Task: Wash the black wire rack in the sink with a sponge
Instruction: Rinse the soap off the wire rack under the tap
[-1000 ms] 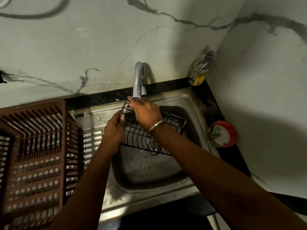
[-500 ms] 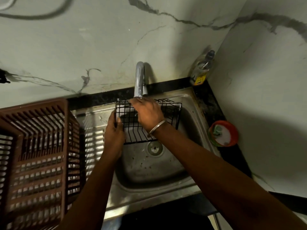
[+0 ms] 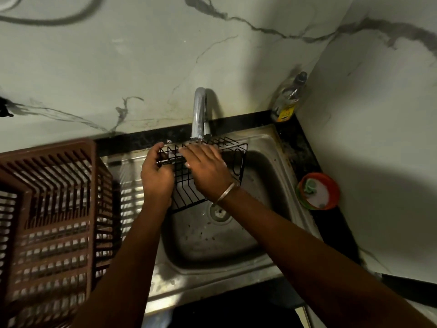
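At centre frame we find the black wire rack point(image 3: 237, 159) tilted over the steel sink point(image 3: 212, 247), its upper edge just under the tap point(image 3: 199, 110). Our left hand point(image 3: 157, 177) grasps the rack's left edge with fingers curled round the wires, while our right hand point(image 3: 208, 171) lies across the wires with its fingers straight and released. We note a brown crate point(image 3: 47, 221) at lower left and an orange dish point(image 3: 318, 191) at right, on the counter.

At our left stands a brown slatted dish basket point(image 3: 47, 221). Along the veined marble wall point(image 3: 142, 67) we see a chrome tap point(image 3: 199, 112), a clear bottle point(image 3: 288, 100) in the corner and an orange tub point(image 3: 335, 189) on the black counter point(image 3: 303, 150).
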